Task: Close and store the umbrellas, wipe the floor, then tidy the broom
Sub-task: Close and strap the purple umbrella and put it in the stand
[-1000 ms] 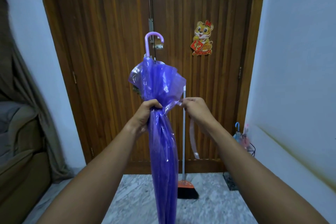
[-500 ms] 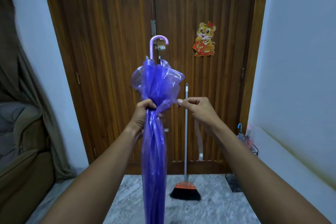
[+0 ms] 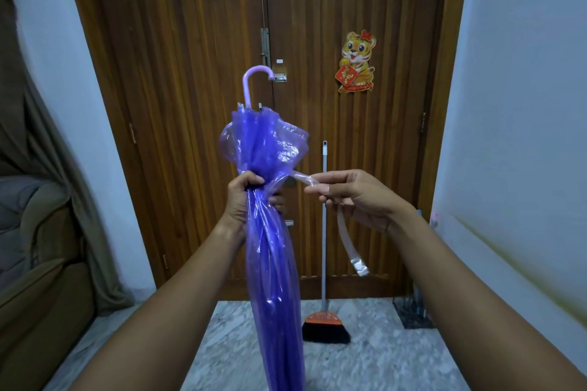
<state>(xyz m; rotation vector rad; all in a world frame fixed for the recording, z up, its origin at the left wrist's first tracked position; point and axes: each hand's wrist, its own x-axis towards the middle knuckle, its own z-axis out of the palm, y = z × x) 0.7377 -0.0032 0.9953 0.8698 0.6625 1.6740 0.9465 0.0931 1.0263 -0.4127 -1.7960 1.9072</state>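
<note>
A folded purple see-through umbrella (image 3: pixel 273 263) stands upright in front of me, hooked handle (image 3: pixel 254 79) at the top. My left hand (image 3: pixel 244 200) is closed around its gathered canopy at mid height. My right hand (image 3: pixel 352 197) pinches the umbrella's clear tie strap (image 3: pixel 346 238), pulled out to the right; the strap's loose end hangs below the hand. A broom (image 3: pixel 324 263) with a grey stick, orange head and black bristles leans against the wooden door behind.
A brown double door (image 3: pixel 190 73) with a tiger sticker (image 3: pixel 357 62) fills the back. A black wire umbrella stand (image 3: pixel 413 311) sits at the right wall. A brown sofa (image 3: pixel 35 263) and curtain are at the left. The floor is grey marble (image 3: pixel 381 359).
My right hand has drawn the strap further out to the right, away from the canopy. The umbrella has tilted slightly and the view has shifted.
</note>
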